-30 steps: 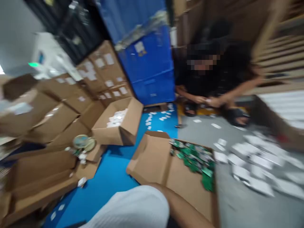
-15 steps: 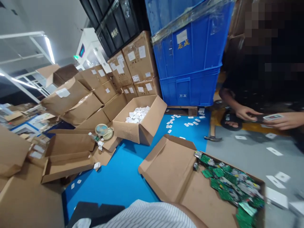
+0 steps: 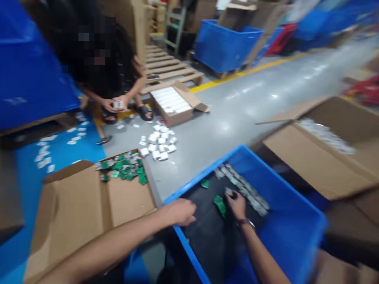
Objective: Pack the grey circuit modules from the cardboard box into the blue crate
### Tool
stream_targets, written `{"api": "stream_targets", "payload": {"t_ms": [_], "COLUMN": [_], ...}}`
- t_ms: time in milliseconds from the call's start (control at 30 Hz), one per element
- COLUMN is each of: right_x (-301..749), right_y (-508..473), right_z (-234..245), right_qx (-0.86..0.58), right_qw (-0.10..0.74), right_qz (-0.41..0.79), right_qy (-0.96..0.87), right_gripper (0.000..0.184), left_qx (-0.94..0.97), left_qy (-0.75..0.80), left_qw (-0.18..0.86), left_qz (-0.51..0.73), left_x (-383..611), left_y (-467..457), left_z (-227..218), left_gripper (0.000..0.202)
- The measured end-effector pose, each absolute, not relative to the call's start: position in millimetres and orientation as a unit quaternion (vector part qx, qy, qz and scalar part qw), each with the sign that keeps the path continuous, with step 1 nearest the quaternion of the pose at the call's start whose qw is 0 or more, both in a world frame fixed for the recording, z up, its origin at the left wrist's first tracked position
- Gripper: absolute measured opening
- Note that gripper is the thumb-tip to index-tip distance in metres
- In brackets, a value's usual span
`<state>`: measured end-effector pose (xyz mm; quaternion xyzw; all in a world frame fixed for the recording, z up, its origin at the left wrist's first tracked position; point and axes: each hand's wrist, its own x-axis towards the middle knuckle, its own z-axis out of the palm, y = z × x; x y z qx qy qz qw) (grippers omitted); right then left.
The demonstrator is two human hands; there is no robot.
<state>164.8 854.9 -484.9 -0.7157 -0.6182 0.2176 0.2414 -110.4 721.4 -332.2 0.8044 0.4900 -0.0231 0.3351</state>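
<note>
A person reaches into a blue tub [image 3: 291, 236] on a workshop floor; the left hand [image 3: 180, 212] hangs over its near-left rim, fingers curled, though blur makes it impossible to tell whether they close on anything; the right hand [image 3: 237, 205], deeper in, pinches a small part [image 3: 229, 192] between thumb and fingertips; the part is inside the tub, above its dark bed, with a pale strip [image 3: 245, 190] just beyond and a green board [image 3: 219, 206] just beside it. Careful handling would seem to call for a steady left hand clear of the work, a right wrist kept from brushing the strip, and a light pinch that spares the part any squeeze or scrape against the board.

Half a second earlier, the tub was out of view and neither of the person's hands showed; the view has since swung right, shifting the open carton [image 3: 130, 197] leftward; the co-worker [image 3: 103, 79], then at the right edge, now appears at upper left, a small thing again between the hands.
</note>
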Motion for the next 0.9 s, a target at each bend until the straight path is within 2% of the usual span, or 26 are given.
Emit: {"api": "stream_targets", "payload": {"t_ms": [133,400,667,900], "right_x": [199.0,168.8,159.4,154.8], "right_y": [851.2,873.3,879.0,884.4], "right_z": [-470.4,-476.1,-476.5,-470.8], "right_qx": [-0.762,-0.774,-0.803,-0.795], "right_qw": [0.202,0.214,0.179,0.182], "right_qz": [0.22,0.243,0.251,0.264], "right_qy": [-0.574,-0.544,-0.51,-0.515], "right_gripper": [0.053,0.058,0.04,0.046], "left_qx": [0.812,0.788,0.792,0.792], "left_qy": [0.475,0.488,0.482,0.484], "left_qw": [0.34,0.375,0.374,0.372], "left_qz": [-0.007,-0.009,-0.032,-0.032], "left_x": [-118.2,-115.2,-115.2,-114.2], "left_y": [721.5,718.0,720.3,719.5], "left_z": [-340.0,-334.9,-328.5,-326.9], "left_gripper": [0.026,0.027,0.03,0.031]}}
